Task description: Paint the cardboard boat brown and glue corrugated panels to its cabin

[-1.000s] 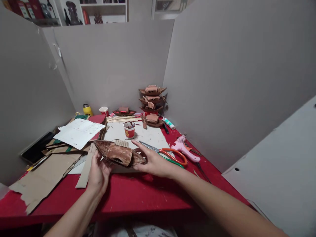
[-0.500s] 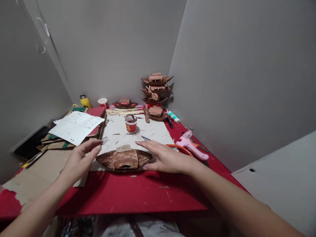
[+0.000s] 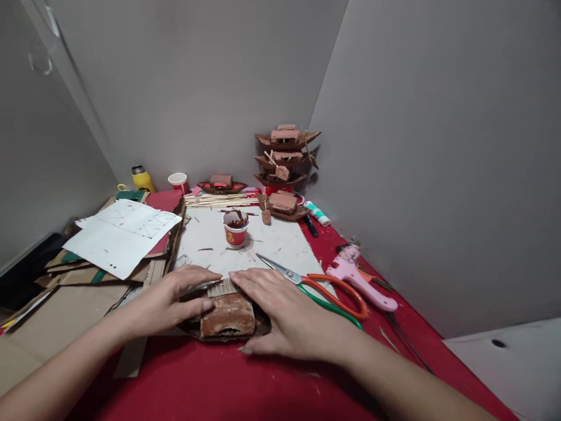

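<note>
A brown-painted model boat (image 3: pixel 228 317) with an arched roof lies at the near edge of the white sheet, over the red cloth. A small ridged piece of corrugated cardboard (image 3: pixel 222 287) rests at the far edge of its roof. My left hand (image 3: pixel 175 299) curls round the boat's left part, thumb on the roof and fingertips by the corrugated piece. Over the right end, my right hand (image 3: pixel 284 310) spans the boat, fingers at the corrugated piece and thumb at the near side. Both hands cover the boat's ends. Scissors (image 3: pixel 293 276) with orange and green handles lie beyond my right hand.
A paper cup (image 3: pixel 236 235) with brown paint inside stands mid-sheet. The pink glue gun (image 3: pixel 362 279) lies right. Stacked model boats (image 3: pixel 287 155) stand at the back, beside thin sticks (image 3: pixel 219 200). Cardboard and a drawn paper sheet (image 3: pixel 123 240) fill the left.
Both hands have moved inward from beside the boat onto it. The view has shifted, and the scissors now show fully, no longer covered by my right hand.
</note>
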The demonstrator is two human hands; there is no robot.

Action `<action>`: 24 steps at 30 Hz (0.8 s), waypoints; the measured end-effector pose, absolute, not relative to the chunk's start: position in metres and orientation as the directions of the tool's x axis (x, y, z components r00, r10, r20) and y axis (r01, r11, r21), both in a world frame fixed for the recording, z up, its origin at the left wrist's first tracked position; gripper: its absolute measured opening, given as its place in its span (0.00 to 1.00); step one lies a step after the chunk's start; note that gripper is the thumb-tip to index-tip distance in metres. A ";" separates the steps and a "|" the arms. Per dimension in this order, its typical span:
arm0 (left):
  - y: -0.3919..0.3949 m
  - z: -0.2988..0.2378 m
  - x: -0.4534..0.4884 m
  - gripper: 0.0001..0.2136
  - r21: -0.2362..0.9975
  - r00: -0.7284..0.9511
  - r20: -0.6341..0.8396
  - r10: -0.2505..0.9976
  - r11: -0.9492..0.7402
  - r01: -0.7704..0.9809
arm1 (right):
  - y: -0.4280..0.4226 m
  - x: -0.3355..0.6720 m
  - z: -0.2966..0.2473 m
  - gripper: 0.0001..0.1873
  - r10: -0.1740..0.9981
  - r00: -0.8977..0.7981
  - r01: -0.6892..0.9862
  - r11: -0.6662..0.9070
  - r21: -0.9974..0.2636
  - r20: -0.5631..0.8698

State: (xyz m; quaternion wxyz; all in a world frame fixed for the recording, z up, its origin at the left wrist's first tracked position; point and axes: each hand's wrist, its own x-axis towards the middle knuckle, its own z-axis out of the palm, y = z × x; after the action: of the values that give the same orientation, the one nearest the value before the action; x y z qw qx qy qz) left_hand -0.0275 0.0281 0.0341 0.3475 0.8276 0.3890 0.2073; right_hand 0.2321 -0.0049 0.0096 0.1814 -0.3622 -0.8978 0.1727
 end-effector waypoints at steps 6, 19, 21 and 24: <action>0.032 0.022 -0.034 0.26 0.677 0.714 -0.004 0.700 -0.524 0.517 | -0.003 0.230 0.008 0.52 0.717 -0.671 0.603 0.676 -0.423 0.188; 0.027 0.016 -0.040 0.34 0.615 0.761 -0.047 0.647 -0.582 0.532 | -0.004 0.231 -0.010 0.40 0.690 -0.679 0.583 0.715 -0.386 0.252; 0.026 0.015 -0.041 0.35 0.624 0.762 -0.032 0.647 -0.582 0.521 | -0.004 0.232 -0.012 0.42 0.688 -0.680 0.582 0.717 -0.384 0.254; 0.025 0.013 -0.042 0.35 0.635 0.762 -0.007 0.648 -0.585 0.504 | -0.004 0.232 -0.014 0.42 0.690 -0.676 0.583 0.716 -0.384 0.258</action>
State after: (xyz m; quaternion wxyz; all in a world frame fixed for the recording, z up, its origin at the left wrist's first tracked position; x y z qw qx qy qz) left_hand -0.0422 0.0248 0.0129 0.3177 0.8831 0.3260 0.1131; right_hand 0.2320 -0.0044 -0.0143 0.1956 -0.3515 -0.9053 0.1362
